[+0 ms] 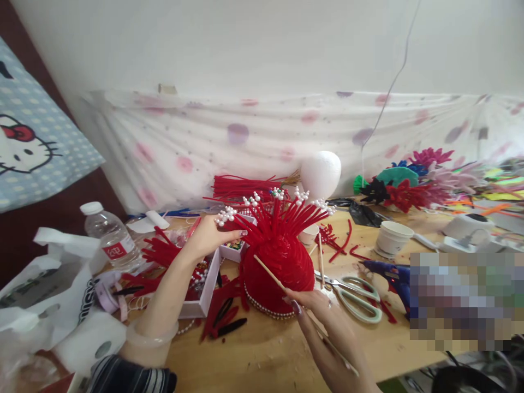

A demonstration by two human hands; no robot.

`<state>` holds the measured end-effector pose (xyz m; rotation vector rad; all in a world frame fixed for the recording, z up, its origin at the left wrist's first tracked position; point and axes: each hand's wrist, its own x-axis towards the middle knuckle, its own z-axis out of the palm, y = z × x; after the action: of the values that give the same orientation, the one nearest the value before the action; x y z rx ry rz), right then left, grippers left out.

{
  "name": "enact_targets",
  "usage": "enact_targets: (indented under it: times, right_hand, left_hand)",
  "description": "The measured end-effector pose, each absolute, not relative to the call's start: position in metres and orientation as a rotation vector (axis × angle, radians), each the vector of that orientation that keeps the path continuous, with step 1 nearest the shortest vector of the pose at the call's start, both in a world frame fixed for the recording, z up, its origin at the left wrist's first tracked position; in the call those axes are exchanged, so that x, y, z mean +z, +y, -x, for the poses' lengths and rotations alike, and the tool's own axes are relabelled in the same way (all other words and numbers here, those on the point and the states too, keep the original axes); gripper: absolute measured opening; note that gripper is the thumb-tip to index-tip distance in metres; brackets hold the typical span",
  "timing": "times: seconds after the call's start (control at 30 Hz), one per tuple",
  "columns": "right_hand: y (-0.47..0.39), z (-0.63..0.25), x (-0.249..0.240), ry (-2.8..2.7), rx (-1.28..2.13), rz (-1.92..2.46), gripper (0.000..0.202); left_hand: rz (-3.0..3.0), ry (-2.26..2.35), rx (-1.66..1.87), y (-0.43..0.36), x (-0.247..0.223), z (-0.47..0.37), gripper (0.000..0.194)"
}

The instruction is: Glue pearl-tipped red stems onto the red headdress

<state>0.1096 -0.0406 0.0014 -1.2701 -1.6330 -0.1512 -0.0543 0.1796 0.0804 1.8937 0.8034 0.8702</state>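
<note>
A red domed headpiece (282,262) stands on the table, wound with fuzzy pipe cleaners that fan up into stems tipped with white pearl clusters (302,195). Silvery bead trim (262,310) runs round its lower edge. At the left side of the fan, my left hand (210,236) is closed on the red stems; its thumb shows, while the other fingers are mostly hidden. My right hand (323,314) pinches a thin wooden stick (268,271) whose tip lies in front of the dome. The stick's lower end passes under my palm.
Scissors (360,300) and a blue glue gun (388,275) lie at right, near a paper cup (393,239). A white foam head (321,173) stands behind. At left are a bead box (200,308), a water bottle (108,234) and plastic bags (61,278).
</note>
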Motion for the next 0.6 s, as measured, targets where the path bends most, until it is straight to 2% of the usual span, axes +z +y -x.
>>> enact_targets:
  times: [0.33, 0.5, 0.6]
  right_hand:
    - [-0.03, -0.1, 0.007, -1.631, -0.196, 1.263, 0.033]
    - [-0.04, -0.103, -0.006, -1.566, -0.213, 1.24, 0.022]
    - [-0.051, -0.115, -0.018, -1.412, -0.347, 1.203, 0.025]
  left_hand:
    - [-1.911, 0.78, 0.888, 0.187, 0.073, 0.055, 0.019]
    - [-1.921, 0.813, 0.887, 0.186, 0.075, 0.055, 0.016]
    - [-1.887, 0.839, 0.873, 0.184, 0.075, 0.055, 0.014]
